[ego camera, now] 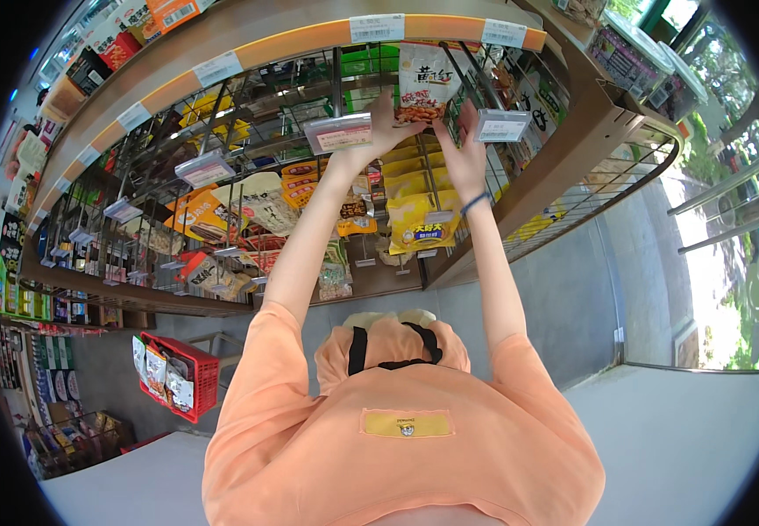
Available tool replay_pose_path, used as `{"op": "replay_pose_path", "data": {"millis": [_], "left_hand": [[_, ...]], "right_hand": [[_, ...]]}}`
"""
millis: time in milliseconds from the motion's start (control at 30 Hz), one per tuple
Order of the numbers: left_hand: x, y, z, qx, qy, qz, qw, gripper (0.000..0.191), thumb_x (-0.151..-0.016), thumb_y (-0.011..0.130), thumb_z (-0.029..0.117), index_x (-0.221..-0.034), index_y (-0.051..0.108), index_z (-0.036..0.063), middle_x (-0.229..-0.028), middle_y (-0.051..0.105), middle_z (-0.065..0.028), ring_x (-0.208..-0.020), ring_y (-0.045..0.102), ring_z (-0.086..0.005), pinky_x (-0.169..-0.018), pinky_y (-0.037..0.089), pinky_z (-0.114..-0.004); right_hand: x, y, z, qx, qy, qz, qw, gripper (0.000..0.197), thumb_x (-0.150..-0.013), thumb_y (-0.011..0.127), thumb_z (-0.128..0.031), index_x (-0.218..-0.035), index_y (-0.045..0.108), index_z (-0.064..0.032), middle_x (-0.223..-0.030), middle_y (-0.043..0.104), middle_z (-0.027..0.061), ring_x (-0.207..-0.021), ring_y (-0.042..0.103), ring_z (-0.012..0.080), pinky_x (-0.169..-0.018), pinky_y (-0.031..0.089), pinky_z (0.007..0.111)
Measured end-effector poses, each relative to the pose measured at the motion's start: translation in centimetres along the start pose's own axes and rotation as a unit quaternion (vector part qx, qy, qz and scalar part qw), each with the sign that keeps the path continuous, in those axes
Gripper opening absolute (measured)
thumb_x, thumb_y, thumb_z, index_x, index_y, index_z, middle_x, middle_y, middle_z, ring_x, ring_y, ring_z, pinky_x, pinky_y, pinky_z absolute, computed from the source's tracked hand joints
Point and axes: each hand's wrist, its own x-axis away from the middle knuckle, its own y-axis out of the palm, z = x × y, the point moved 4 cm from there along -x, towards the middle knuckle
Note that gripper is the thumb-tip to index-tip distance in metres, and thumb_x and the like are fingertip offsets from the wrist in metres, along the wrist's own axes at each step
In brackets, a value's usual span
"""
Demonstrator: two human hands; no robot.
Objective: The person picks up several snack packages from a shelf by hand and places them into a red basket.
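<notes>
Both my hands are at the lower part of a white and red snack bag [427,82] with peanuts pictured on it, up at the hanging rack. My left hand [386,128] grips its lower left side, the thumb along the bottom edge. My right hand [463,141], with a dark blue band on the wrist, grips the lower right side. The top of the bag lies among metal hooks; whether it hangs on one cannot be made out. Just below my hands hangs a row of yellow snack bags [424,220]. Price tag holders [339,133] flank my hands.
Other snack bags [205,214] hang on the wire rack to the left. An orange shelf edge [287,45] curves above. A brown rack post [531,177] slants at the right. On the lower left is a red basket [202,384] holding bags. Windows [741,250] are at the right.
</notes>
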Motion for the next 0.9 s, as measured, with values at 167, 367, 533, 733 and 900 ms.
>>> {"op": "replay_pose_path", "data": {"millis": [167, 367, 533, 733, 900], "left_hand": [[-1.9, 2.3, -2.2, 0.109, 0.105, -0.016, 0.988, 0.068, -0.075, 0.060, 0.040, -0.121, 0.030, -0.0001, -0.112, 0.047, -0.0156, -0.102, 0.048, -0.0211, -0.086, 0.037, -0.028], [-0.7, 2.4, -3.9, 0.114, -0.014, 0.006, 0.993, 0.058, -0.078, 0.057, 0.040, -0.117, 0.040, 0.0014, -0.102, 0.055, -0.0108, -0.092, 0.052, -0.0136, -0.076, 0.041, -0.025], [1.1, 1.8, -2.3, 0.231, -0.019, -0.109, 0.967, 0.058, -0.077, 0.058, 0.041, -0.116, 0.042, 0.0013, -0.102, 0.055, -0.0090, -0.089, 0.052, -0.0113, -0.075, 0.041, -0.024], [3.3, 1.6, -1.5, 0.196, -0.048, -0.098, 0.975, 0.048, -0.075, 0.061, 0.038, -0.099, 0.052, -0.0018, -0.081, 0.056, -0.0025, -0.071, 0.048, -0.0064, -0.061, 0.039, -0.020], [6.4, 1.5, 1.0, 0.240, -0.047, -0.076, 0.967, 0.058, -0.067, 0.067, 0.045, -0.095, 0.051, -0.0033, -0.063, 0.048, 0.0017, -0.057, 0.041, -0.0043, -0.049, 0.033, -0.018]], "right_hand": [[-5.2, 2.4, 5.6, -0.135, -0.023, -0.089, 0.987, 0.053, -0.080, 0.059, -0.021, -0.121, 0.033, 0.0000, -0.119, 0.042, 0.0118, -0.110, 0.040, 0.0181, -0.090, 0.033, 0.029], [-5.3, 3.2, 7.6, -0.159, 0.037, -0.072, 0.984, 0.043, -0.077, 0.062, -0.019, -0.110, 0.042, 0.0001, -0.101, 0.052, 0.0064, -0.094, 0.048, 0.0145, -0.079, 0.037, 0.025], [-3.3, 1.7, 5.3, -0.095, 0.053, -0.058, 0.992, 0.038, -0.073, 0.066, -0.019, -0.101, 0.049, -0.0003, -0.086, 0.053, 0.0025, -0.081, 0.049, 0.0106, -0.072, 0.038, 0.023], [-0.1, -0.5, -0.2, -0.204, 0.091, -0.028, 0.974, 0.029, -0.070, 0.069, -0.019, -0.088, 0.054, -0.0021, -0.074, 0.051, -0.0025, -0.067, 0.045, 0.0046, -0.060, 0.036, 0.019], [2.3, -1.9, -1.4, -0.166, 0.100, -0.040, 0.980, 0.023, -0.070, 0.068, -0.013, -0.085, 0.054, -0.0024, -0.073, 0.056, -0.0020, -0.063, 0.048, 0.0009, -0.056, 0.037, 0.015]]}}
